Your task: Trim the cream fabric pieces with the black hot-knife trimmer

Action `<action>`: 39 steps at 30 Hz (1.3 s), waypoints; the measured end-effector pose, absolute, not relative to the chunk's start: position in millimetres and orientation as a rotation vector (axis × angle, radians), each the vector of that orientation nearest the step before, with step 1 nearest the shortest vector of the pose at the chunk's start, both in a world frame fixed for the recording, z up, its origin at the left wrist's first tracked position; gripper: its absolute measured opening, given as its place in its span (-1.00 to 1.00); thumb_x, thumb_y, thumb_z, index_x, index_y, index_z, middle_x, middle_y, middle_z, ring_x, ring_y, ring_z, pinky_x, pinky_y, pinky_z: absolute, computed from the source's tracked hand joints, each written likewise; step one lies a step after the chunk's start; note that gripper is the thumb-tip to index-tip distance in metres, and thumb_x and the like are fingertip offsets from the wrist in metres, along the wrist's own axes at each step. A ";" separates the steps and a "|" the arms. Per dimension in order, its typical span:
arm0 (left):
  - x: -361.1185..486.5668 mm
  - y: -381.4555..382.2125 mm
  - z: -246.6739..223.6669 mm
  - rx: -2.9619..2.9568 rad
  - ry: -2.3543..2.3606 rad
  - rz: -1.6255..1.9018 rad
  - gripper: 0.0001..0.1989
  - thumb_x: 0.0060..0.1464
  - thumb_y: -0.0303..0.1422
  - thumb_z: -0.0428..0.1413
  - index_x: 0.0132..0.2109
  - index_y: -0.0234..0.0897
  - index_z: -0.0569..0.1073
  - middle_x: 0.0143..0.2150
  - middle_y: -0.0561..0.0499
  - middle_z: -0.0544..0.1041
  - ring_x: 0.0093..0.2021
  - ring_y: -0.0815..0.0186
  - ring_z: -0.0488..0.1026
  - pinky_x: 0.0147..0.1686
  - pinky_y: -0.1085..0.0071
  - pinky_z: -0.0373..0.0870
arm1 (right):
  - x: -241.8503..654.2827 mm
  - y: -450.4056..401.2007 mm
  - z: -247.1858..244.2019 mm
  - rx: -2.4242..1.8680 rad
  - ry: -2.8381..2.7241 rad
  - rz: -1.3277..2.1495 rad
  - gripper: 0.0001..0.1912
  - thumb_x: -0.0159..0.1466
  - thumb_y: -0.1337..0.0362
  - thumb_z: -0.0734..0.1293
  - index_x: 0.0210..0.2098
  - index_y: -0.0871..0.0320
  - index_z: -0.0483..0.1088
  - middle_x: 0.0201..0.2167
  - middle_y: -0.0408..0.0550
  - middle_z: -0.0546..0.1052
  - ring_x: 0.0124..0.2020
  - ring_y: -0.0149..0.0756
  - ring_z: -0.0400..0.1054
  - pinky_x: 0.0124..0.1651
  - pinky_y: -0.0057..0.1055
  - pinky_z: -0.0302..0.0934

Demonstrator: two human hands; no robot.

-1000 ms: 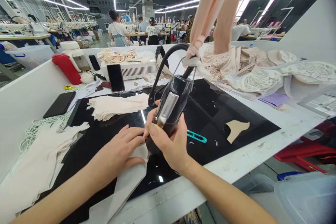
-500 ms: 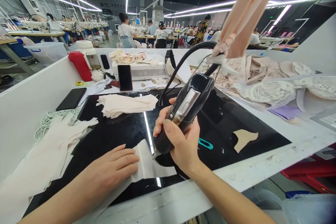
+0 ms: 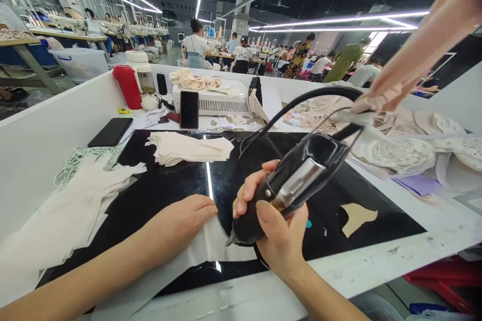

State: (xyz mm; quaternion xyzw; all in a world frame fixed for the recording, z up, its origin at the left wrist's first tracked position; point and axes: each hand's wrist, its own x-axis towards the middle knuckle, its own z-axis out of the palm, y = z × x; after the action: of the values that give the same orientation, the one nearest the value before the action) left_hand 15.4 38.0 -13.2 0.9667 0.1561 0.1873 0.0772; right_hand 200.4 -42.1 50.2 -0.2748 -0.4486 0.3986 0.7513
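My right hand (image 3: 280, 233) grips a black corded hand tool (image 3: 297, 180) with a metal lever along its side. Its pointed metal tip aims down and left, over or touching a thin white fabric piece (image 3: 216, 246); which of the two I cannot tell. My left hand (image 3: 184, 225) is at the fabric's far edge, fingers drawn together and closed on it, the fingertips mostly hidden. Beneath lies a glossy black board (image 3: 181, 190). A stack of cream fabric pieces (image 3: 190, 149) rests at the back of the board, and more cream fabric (image 3: 56, 210) is piled on the left.
A phone (image 3: 189, 110) leans on a white vented box (image 3: 222, 105). To the left stand a red cup (image 3: 127, 86) and a black tablet (image 3: 110, 132). A beige cutout (image 3: 357, 218) lies on the right; lace bra parts (image 3: 395, 153) are heaped behind. Peach fabric (image 3: 422, 45) suspends the tool.
My left hand has gone from lying flat on the fabric to drawn-together fingers, slightly farther forward. The tool has tilted more to the right. The view has shifted slightly.
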 end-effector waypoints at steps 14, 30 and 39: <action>0.0 28.3 -23.1 2.932 0.455 0.655 -0.51 0.33 -0.66 -0.17 0.24 -0.29 0.43 0.21 -0.09 0.59 0.21 0.25 0.56 0.21 0.33 0.56 | 213.2 -50.2 52.6 -0.619 -1.020 0.835 -0.62 0.30 0.17 0.52 0.05 -0.05 0.40 -0.35 -0.22 0.50 -0.46 -0.43 0.44 -0.40 -0.44 0.41; 4.6 21.2 -21.6 2.835 0.454 0.668 -0.61 0.43 -0.61 -0.14 0.20 -0.27 0.44 0.20 -0.12 0.56 0.15 0.21 0.58 0.08 0.34 0.61 | 194.3 9.1 60.7 -0.735 -0.926 0.639 -0.63 0.24 0.22 0.48 -0.03 0.00 0.30 -0.43 -0.30 0.47 -0.53 -0.40 0.39 -0.42 -0.37 0.39; 4.2 20.9 -23.7 2.851 0.467 0.715 -0.55 0.31 -0.69 -0.12 0.18 -0.28 0.44 0.15 -0.11 0.58 0.12 0.24 0.58 0.08 0.38 0.61 | 191.6 10.2 56.8 -0.730 -0.913 0.670 -0.56 0.21 0.16 0.52 -0.01 -0.02 0.29 -0.39 -0.28 0.47 -0.50 -0.42 0.38 -0.43 -0.39 0.35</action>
State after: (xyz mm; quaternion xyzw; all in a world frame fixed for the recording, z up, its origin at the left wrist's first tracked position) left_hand 4.2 20.9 -23.7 0.9547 0.1565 0.2395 0.0826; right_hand 191.6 10.2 56.8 -0.3378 -0.4228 0.3104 0.7815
